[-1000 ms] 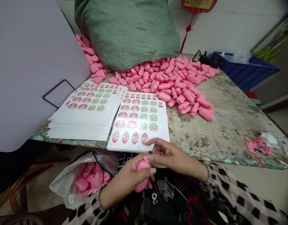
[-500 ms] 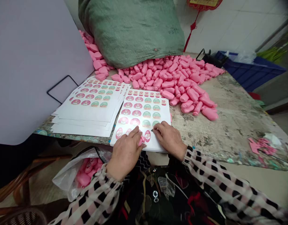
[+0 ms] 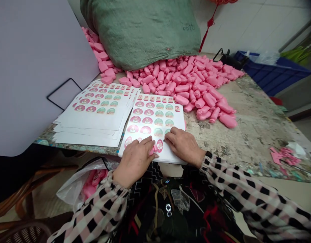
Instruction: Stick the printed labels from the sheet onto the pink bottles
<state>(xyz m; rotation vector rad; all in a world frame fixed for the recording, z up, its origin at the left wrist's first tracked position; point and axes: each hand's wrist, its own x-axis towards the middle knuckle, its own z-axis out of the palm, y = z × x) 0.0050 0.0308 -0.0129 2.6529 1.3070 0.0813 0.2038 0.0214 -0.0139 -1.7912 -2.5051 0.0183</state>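
My left hand point(image 3: 135, 160) rests on the near edge of a sticker sheet point(image 3: 155, 118) and is closed round a small pink bottle point(image 3: 152, 151), of which only a bit shows under the fingers. My right hand point(image 3: 182, 145) lies beside it on the same sheet, its fingertips pinched at an oval sticker point(image 3: 159, 145) in the bottom row. A second stack of sticker sheets point(image 3: 94, 114) lies to the left.
A heap of pink bottles point(image 3: 196, 87) spills from a green sack point(image 3: 142, 30) at the back of the worn table point(image 3: 246, 128). A plastic bag with pink bottles point(image 3: 89, 182) hangs below the table edge. A blue crate point(image 3: 272, 74) stands far right, a white board point(image 3: 31, 67) left.
Both hands rose from my lap to the near edge of the sticker sheet, the left carrying the pink bottle. Over the last half second they barely moved.
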